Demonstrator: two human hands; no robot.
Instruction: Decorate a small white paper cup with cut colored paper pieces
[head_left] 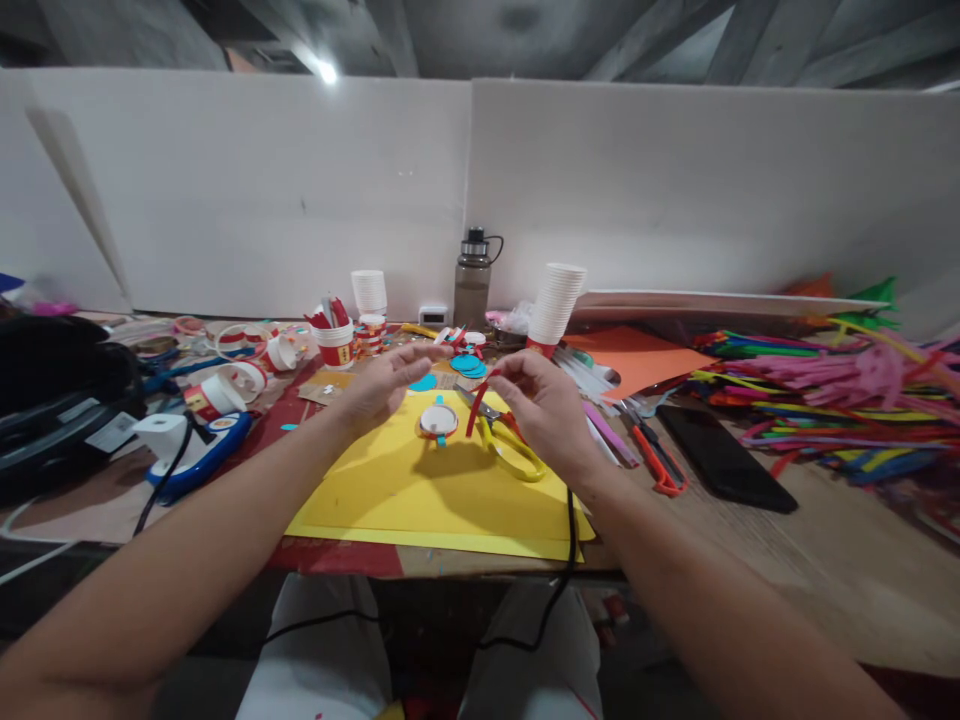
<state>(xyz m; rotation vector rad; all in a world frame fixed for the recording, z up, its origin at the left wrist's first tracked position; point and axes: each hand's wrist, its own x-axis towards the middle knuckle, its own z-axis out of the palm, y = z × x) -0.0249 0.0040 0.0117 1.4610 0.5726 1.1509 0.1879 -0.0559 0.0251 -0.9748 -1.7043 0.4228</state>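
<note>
Red strip (pixel 476 410) seemed light, easily creased, best held by an end; our right hand (pixel 538 402) pinched its top, our left hand (pixel 381 386) hovered open, apparently empty.

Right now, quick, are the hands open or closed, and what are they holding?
Left hand: open, nothing seen in it.
Right hand: closed, pinching a red strip.

Scissors (pixel 496 432) partly behind right hand (pixel 541 402), pipe cleaners (pixel 847 380) blurred, black object (pixel 45 425) cropped at left
</note>
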